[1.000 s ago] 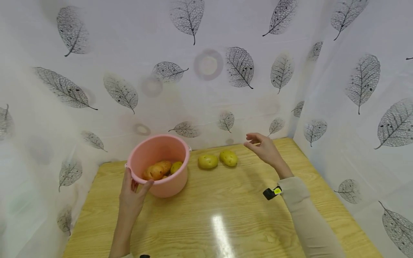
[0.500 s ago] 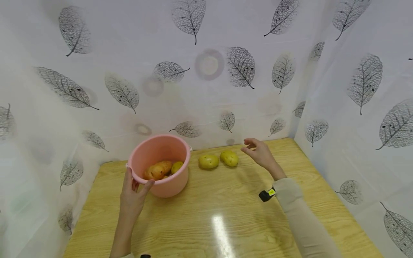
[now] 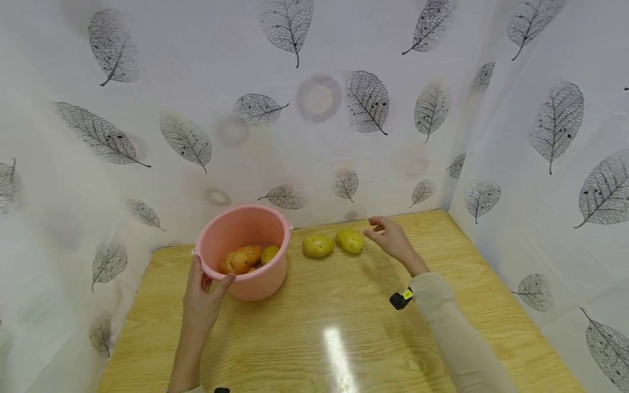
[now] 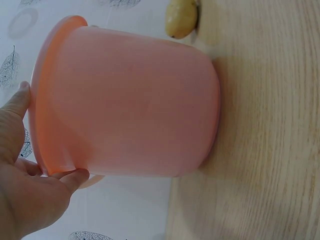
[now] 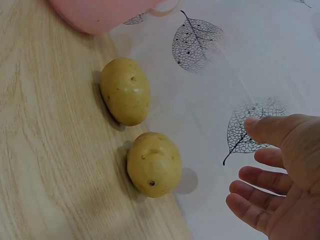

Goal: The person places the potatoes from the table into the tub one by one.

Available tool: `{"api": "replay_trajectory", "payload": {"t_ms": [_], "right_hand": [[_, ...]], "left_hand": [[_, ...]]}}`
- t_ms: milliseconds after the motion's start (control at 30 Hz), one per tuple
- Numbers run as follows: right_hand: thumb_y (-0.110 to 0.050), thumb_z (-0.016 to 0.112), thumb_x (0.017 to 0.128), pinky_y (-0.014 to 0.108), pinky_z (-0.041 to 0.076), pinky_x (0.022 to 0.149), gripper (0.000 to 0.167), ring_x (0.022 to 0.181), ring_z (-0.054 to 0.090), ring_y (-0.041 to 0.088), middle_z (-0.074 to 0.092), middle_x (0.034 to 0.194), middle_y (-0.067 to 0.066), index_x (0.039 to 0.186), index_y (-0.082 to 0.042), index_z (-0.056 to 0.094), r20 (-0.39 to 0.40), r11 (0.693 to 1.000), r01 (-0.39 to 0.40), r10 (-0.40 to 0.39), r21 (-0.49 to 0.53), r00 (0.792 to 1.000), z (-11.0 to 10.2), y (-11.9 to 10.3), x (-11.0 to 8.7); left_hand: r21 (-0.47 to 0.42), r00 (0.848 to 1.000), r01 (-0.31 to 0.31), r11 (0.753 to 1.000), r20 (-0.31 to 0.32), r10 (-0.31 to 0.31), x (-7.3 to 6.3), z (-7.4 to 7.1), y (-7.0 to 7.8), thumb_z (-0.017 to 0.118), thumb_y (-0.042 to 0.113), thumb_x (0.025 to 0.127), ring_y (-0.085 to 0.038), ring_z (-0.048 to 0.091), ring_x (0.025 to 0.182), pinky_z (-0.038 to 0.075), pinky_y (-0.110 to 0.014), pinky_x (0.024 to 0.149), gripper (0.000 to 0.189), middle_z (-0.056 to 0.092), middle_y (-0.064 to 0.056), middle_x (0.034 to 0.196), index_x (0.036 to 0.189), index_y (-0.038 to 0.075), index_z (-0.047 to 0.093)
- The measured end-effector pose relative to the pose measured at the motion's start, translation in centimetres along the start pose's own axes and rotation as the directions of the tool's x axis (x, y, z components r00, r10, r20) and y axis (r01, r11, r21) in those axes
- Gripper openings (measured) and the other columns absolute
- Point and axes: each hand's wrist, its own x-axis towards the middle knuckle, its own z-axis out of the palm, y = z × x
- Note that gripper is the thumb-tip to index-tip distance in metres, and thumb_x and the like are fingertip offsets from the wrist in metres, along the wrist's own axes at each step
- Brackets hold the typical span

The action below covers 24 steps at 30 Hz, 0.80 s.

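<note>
A pink bucket [image 3: 260, 281] stands on the left of the table, with several potatoes [image 3: 241, 259] inside it. My left hand [image 3: 201, 303] grips its near-left rim, the thumb on one side and fingers on the other; the left wrist view shows this hand [image 4: 35, 185] at the rim too. Two yellow potatoes lie side by side right of the bucket: a left one [image 3: 318, 246] and a right one [image 3: 349, 240]. Just right of that pair, my right hand [image 3: 393, 240] hovers with fingers loosely bent, touching nothing. In the right wrist view a gap separates the hand [image 5: 280, 175] from the nearer potato [image 5: 154, 165].
The wooden table [image 3: 295, 338] ends at the back and right against a white leaf-print curtain [image 3: 314, 153]. A black wrist device [image 3: 401, 298] hangs beside the right sleeve. The bucket's handle [image 5: 167, 10] sticks out near the curtain.
My right hand has moved left and down, closer to the right potato. The left hand keeps its grip on the bucket, and the potatoes have stayed where they were.
</note>
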Motion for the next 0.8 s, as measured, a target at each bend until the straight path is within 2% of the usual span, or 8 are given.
{"api": "replay_trajectory", "payload": {"t_ms": [200,433,667,800], "right_hand": [[-0.020,0.069,0.101,0.058,0.057,0.094,0.050,0.117,0.061,0.044,0.061,0.135,0.028,0.139,0.009,0.057,0.015,1.000,-0.021,0.021,-0.014,1.000,1.0,0.4,0.1],[-0.022,0.068,0.101,0.057,0.056,0.098,0.054,0.121,0.059,0.045,0.058,0.139,0.030,0.141,0.011,0.053,0.055,0.998,-0.050,0.051,-0.030,0.997,2.4,1.0,0.5],[-0.020,0.069,0.100,0.057,0.054,0.101,0.058,0.123,0.056,0.047,0.055,0.140,0.032,0.144,0.012,0.050,0.061,0.997,-0.076,0.077,-0.021,0.995,3.7,1.5,0.8],[-0.022,0.069,0.101,0.058,0.053,0.103,0.062,0.127,0.054,0.047,0.053,0.143,0.032,0.147,0.012,0.046,0.085,0.995,-0.098,0.100,-0.024,0.991,4.2,1.8,1.1]], "left_hand": [[-0.007,1.000,0.000,1.000,-0.004,0.000,0.0,0.0,0.0,0.070,0.020,0.101,-0.029,0.021,0.155,0.026,-0.027,0.122,0.097,0.002,0.001,0.172,0.167,0.022,0.000],[0.003,1.000,-0.002,1.000,0.001,0.002,0.0,-0.1,0.2,0.070,0.020,0.101,-0.029,0.020,0.155,0.026,-0.030,0.123,0.097,0.000,0.001,0.172,0.167,0.021,-0.001],[-0.009,1.000,-0.028,1.000,-0.003,0.028,0.0,0.0,0.0,0.070,0.016,0.100,-0.029,0.020,0.155,0.026,-0.016,0.119,0.097,0.001,0.000,0.172,0.167,0.019,0.000],[-0.002,0.999,-0.033,0.999,-0.003,0.033,-0.1,0.0,0.1,0.070,0.016,0.101,-0.030,0.020,0.155,0.026,-0.015,0.118,0.097,0.001,-0.001,0.172,0.167,0.019,0.000]]}}
